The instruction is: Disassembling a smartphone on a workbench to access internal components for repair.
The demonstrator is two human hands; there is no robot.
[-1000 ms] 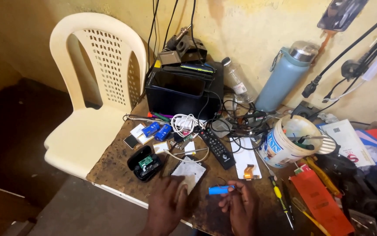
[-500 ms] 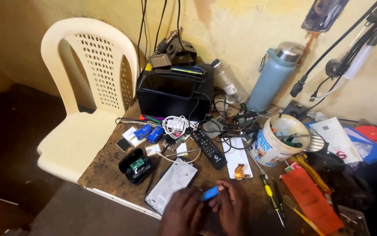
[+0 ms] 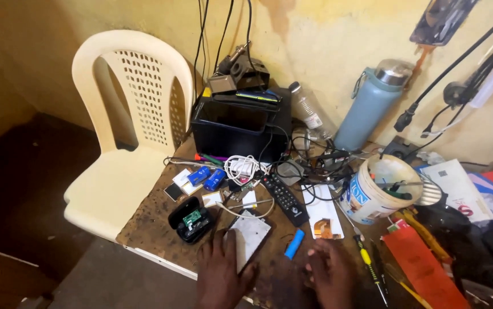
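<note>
Head view of a cluttered, dark, worn wooden bench (image 3: 155, 229) set against a yellow wall. The left hand (image 3: 221, 274) lies palm down with its fingers (image 3: 229, 243) spread and flat on the near edge of a thin white rectangular panel in a dark frame (image 3: 250, 236); it presses rather than grips. The right hand (image 3: 332, 274) rests open on the bench, fingers extended and holding nothing. Between the two hands, just clear of the right fingertips, lies a small blue plastic cylindrical tool (image 3: 294, 244), tilted and untouched. Left of the panel sits an open black case holding a small green circuit board (image 3: 191, 220). Behind the panel lie a black remote control (image 3: 285, 199) and a white flat sheet bearing an orange flex strip (image 3: 322, 214). A yellow-handled screwdriver (image 3: 370, 268) lies to the right of the right hand. Farther back stand a white plastic bucket (image 3: 372, 194), a grey-blue insulated flask (image 3: 369, 109) and a black open-topped box (image 3: 232, 123). A cream plastic chair (image 3: 126, 143) stands at the left.
</note>
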